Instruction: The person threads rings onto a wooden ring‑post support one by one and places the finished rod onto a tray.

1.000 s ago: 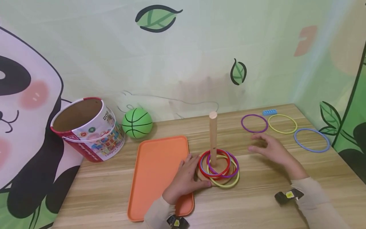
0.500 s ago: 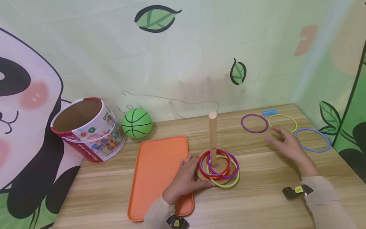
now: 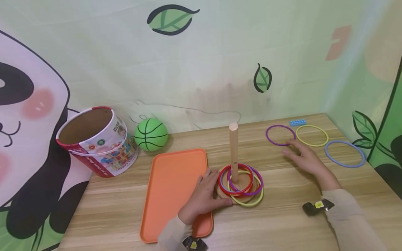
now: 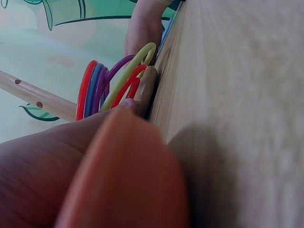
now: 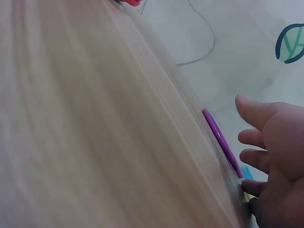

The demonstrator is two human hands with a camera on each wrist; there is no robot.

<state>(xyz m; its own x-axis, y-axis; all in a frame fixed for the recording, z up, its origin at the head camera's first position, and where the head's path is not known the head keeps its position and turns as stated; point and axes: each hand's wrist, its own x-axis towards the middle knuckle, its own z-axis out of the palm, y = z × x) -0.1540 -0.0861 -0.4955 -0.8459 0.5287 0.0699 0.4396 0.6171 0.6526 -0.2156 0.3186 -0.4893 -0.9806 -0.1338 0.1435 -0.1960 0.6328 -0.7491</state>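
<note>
Purple ring (image 3: 280,135) is lying flat on the counter (image 3: 282,216), just beyond the right hand (image 3: 306,159), whose spread fingers (image 3: 293,143) are holding nothing. The left hand (image 3: 204,195) is bracing the peg base (image 3: 220,192); a careless swipe could skid the ring away.

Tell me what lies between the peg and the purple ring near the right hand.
Only bare table, by the head view, between peg and purple ring; the right hand sits just nearer.

It looked like a children's playroom: a panda mural (image 3: 28,115) and leaf wallpaper (image 3: 171,19) backed a wooden table (image 3: 282,223) with a toy bucket (image 3: 97,141) and ball (image 3: 151,135).
</note>
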